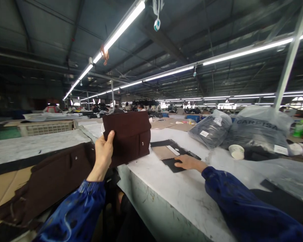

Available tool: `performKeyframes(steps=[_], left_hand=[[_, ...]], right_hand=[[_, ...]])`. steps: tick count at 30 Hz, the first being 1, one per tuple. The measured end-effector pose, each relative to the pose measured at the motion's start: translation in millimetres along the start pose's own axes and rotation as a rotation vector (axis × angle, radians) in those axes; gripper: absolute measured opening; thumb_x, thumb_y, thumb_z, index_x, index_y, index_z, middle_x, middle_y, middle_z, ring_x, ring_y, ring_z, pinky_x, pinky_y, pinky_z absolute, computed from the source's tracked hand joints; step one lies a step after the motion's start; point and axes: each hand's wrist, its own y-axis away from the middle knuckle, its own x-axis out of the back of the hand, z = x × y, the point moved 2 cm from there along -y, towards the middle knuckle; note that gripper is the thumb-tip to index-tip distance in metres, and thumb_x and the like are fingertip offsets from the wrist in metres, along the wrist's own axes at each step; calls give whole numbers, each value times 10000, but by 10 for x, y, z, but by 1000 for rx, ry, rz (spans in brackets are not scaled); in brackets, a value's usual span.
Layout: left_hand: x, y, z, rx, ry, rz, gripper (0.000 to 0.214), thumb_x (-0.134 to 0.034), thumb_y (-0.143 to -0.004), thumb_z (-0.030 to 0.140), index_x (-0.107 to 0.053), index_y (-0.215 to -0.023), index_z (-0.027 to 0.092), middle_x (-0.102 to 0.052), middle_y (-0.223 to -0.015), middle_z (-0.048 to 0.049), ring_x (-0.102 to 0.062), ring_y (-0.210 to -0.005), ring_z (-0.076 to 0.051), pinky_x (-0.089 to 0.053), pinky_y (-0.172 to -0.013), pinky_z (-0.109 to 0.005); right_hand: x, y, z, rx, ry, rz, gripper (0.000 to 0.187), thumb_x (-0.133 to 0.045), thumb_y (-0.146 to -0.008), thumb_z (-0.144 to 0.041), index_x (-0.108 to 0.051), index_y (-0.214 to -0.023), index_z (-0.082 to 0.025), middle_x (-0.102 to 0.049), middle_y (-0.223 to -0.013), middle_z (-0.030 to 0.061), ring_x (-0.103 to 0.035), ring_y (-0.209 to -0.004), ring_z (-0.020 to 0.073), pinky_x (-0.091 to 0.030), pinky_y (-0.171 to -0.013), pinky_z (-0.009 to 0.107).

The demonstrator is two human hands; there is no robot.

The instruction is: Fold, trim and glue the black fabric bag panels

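Observation:
My left hand point(103, 154) grips the left edge of a dark brown fabric panel point(128, 134), thumb on the face toward me. The panel is held up above the table and shows a seamed flap or pocket and a small pale mark. My right hand point(189, 163) rests over a black piece of fabric point(176, 165) on the white table, fingertips at its surface. A tan card point(164, 152) and a narrow white strip point(172, 150) lie on that black piece. More brown fabric pieces point(58, 171) are stacked at the left, below my left hand.
Grey garments in clear plastic bags point(212, 129) stand on the white table point(151, 174) at the right, near a white cup point(236, 152). A plastic crate point(47, 129) sits at the far left. Other people and worktables are in the background.

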Motion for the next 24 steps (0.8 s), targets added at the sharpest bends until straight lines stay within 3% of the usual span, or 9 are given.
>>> performKeyframes(steps=[2,4,6,9,12,15,18,22,24], left_hand=[[72,338,125,-34,-126,1,438,-569,-823,517,-664,-931,103,-688,-773,-50,-630,-780,-221,-517,-775,-338],[70,795,215,-117,-243,-149,382,-529,-869,471,-668,-953,126,-696,-796,-59,-637,-757,-218,-522,-737,-328],[27,1292,261,-303,-303,-391,284,-487,-913,355,-680,-1000,165,-709,-849,-70,-645,-787,-209,-526,-729,-310],[-36,1950,226,-664,-346,-744,353,-414,-925,228,-618,-1212,215,-710,-1074,-98,-638,-938,-228,-540,-794,-345],[-62,2330,118,-795,-353,-926,375,-431,-918,253,-595,-1251,205,-664,-1215,-93,-634,-956,-234,-565,-787,-329],[-69,2440,109,-772,-342,-1041,397,-566,-873,389,-610,-1233,225,-652,-1240,-79,-635,-953,-232,-573,-781,-301],[-64,2302,227,-585,-232,-1080,448,-641,-790,505,-654,-1152,240,-679,-1184,-73,-615,-1034,-231,-544,-865,-295],[-104,1872,355,-356,-235,-759,427,-562,-888,379,-546,-1279,208,-562,-1329,-124,-456,-1260,-274,-358,-1079,-463],[-172,1718,363,-311,-237,-727,511,-594,-861,390,-491,-1324,197,-528,-1351,-138,-414,-1288,-296,-276,-1105,-514]], right_hand=[[25,-38,-97,-42,-78,-26,511,-422,-910,-549,-697,-933,-119,-718,-979,171,-683,-892,252,-524,-788,364],[46,-31,-216,-86,-258,-150,634,-262,-948,-583,-680,-974,-106,-725,-948,176,-697,-825,228,-546,-733,347],[67,42,-310,-178,-598,-322,709,-211,-930,-645,-677,-950,-111,-732,-906,162,-698,-794,217,-559,-719,344],[131,236,-362,-338,-1028,-426,701,-258,-884,-713,-668,-806,-150,-730,-822,112,-683,-776,197,-556,-771,333],[219,438,-383,-391,-1015,-445,521,-488,-837,-651,-677,-833,-165,-729,-836,65,-677,-756,172,-548,-781,301],[305,564,-516,-261,-854,-536,345,-722,-726,-432,-673,-930,-158,-719,-941,51,-668,-831,195,-529,-777,304],[393,600,-717,-82,-655,-497,297,-700,-731,-368,-641,-910,-138,-690,-921,44,-634,-816,202,-495,-724,298],[480,659,-998,97,-446,-501,235,-614,-788,-360,-595,-860,-137,-600,-798,9,-533,-704,148,-406,-621,248],[509,716,-1123,186,-337,-523,199,-587,-799,-341,-558,-788,-145,-525,-720,-16,-460,-640,117,-341,-563,227]])
